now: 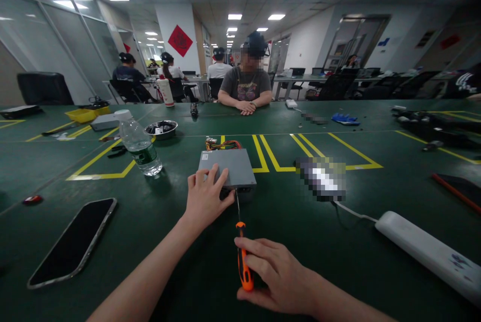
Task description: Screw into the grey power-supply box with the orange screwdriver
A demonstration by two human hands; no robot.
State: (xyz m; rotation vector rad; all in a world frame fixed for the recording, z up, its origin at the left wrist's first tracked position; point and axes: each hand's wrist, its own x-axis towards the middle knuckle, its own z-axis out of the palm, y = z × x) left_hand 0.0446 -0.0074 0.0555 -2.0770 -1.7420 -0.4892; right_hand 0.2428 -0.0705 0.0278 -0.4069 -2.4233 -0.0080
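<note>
A grey metal computer power supply (235,164) lies flat on the green table, its bundle of coloured cables (225,144) at the far side. My left hand (206,194) grips its near left part, fingers spread over the top and the thumb at the front face. In my right hand (276,274) is a screwdriver (245,267) with an orange and black handle, pinched between fingers and thumb. Its thin shaft points away from me, and the tip meets the front edge of the power supply near my left thumb. The exact contact at the tip is too small to make out.
Left of the power supply stand a water bottle (141,149) and a metal bowl (161,129). A phone (73,242) lies nearer left. To the right are a blurred device (321,179) and a white power strip (424,249). Across the table sits a person (246,86), hands folded.
</note>
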